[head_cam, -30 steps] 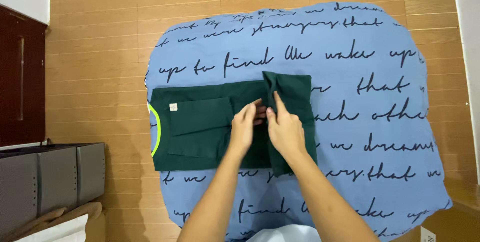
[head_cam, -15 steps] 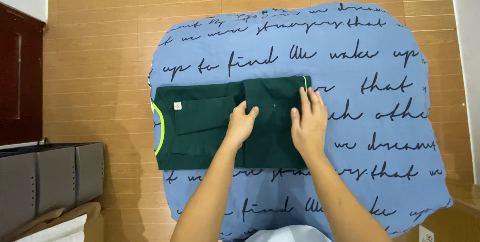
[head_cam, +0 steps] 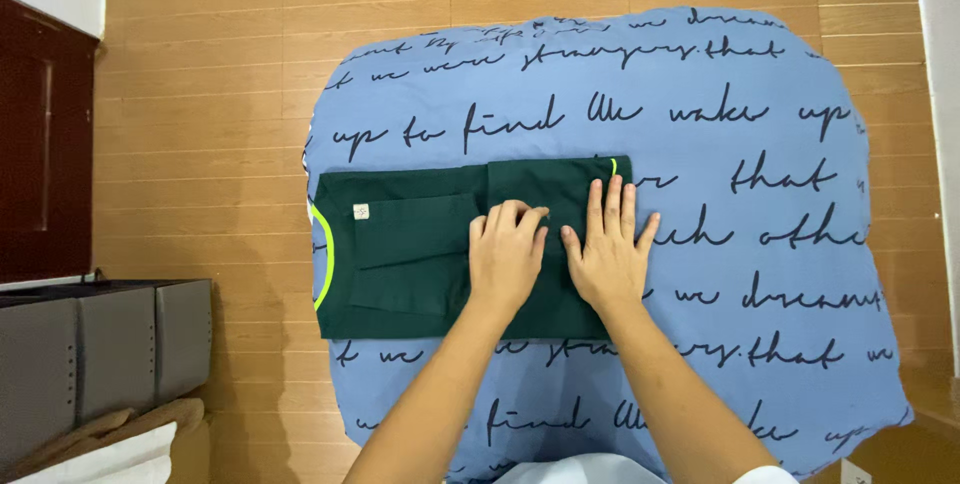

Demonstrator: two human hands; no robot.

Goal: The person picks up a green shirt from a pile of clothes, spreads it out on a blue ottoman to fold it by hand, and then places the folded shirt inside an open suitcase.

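1. Left hand [head_cam: 506, 256] lies flat, fingers together, pressing the folded part of the dark green shirt [head_cam: 420, 244].
2. Right hand [head_cam: 607, 249] — fingers spread — presses beside it.
3. The shirt lies on the blue printed cloth [head_cam: 700, 124] — over wooden floor [head_cam: 200, 74].

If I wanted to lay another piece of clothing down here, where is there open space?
The blue sheet is bare beyond the green shirt, toward the far edge, and to the right of the right hand. A narrower strip lies on the near side, crossed by both forearms. The middle is crowded: left hand and right hand press flat on the shirt.
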